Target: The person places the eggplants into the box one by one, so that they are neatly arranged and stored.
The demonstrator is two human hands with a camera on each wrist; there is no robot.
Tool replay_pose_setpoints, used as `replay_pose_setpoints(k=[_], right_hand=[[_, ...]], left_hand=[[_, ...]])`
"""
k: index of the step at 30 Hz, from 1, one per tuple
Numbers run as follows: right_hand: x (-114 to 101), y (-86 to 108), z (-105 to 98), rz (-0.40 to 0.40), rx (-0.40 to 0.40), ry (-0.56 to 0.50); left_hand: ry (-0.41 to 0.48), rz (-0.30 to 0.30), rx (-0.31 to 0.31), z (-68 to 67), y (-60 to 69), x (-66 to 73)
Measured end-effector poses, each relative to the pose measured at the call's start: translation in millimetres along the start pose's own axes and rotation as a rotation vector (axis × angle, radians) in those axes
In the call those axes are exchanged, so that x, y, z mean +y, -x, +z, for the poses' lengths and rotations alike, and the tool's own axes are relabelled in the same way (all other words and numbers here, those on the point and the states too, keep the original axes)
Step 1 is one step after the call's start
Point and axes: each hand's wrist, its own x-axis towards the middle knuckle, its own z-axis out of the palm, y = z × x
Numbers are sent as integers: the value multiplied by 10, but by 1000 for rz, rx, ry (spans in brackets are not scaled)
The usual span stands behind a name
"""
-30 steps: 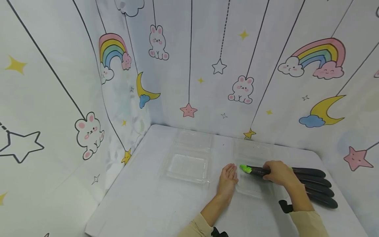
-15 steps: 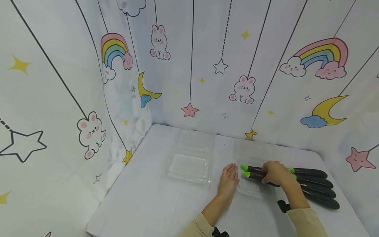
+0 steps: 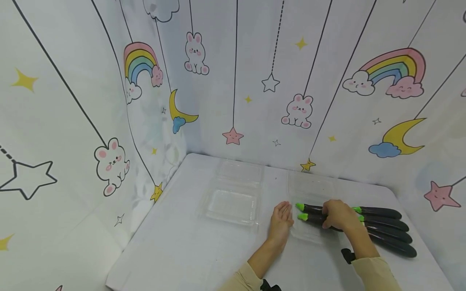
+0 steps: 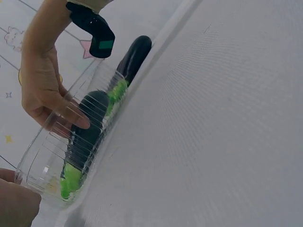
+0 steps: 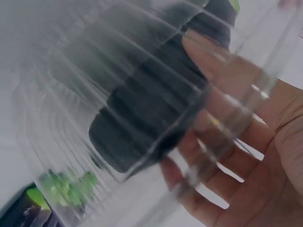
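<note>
In the head view a clear plastic box [image 3: 309, 237] lies on the right half of the table, its lid folded back behind it. Two eggplants with green stems lie in it: a far eggplant [image 3: 312, 209] and a near eggplant [image 3: 316, 218]. My right hand [image 3: 339, 215] grips the near eggplant, thumb on one side and fingers on the other, as the right wrist view also shows. Its far end is hidden under the hand. My left hand [image 3: 281, 221] touches the box's left side, fingers straight. Its fingertips show at the box edge in the left wrist view.
Several more eggplants [image 3: 391, 233] lie side by side at the table's right. A second clear plastic box [image 3: 230, 207], lid also folded back, stands to the left. Behind the white table [image 3: 174, 242] hangs a patterned cloth [image 3: 214, 101].
My right hand has lowered the near eggplant toward the front of the box, uncovering the far one behind it. My left hand has stayed at the box's side.
</note>
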Motion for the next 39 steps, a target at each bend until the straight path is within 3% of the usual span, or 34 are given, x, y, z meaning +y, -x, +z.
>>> replay_pose_setpoints(k=[7, 19, 31, 39], right_hand=[[33, 26, 43, -15, 26, -4], [25, 207, -91, -43, 79, -32], [176, 489, -148, -83, 286, -23], [286, 677, -192, 1, 330, -56]], left_hand=[[-6, -3, 0, -5, 13, -3], [-10, -18, 1, -8, 6, -12], [7, -8, 7, -29, -29, -41], [7, -14, 3, -25, -5, -10]])
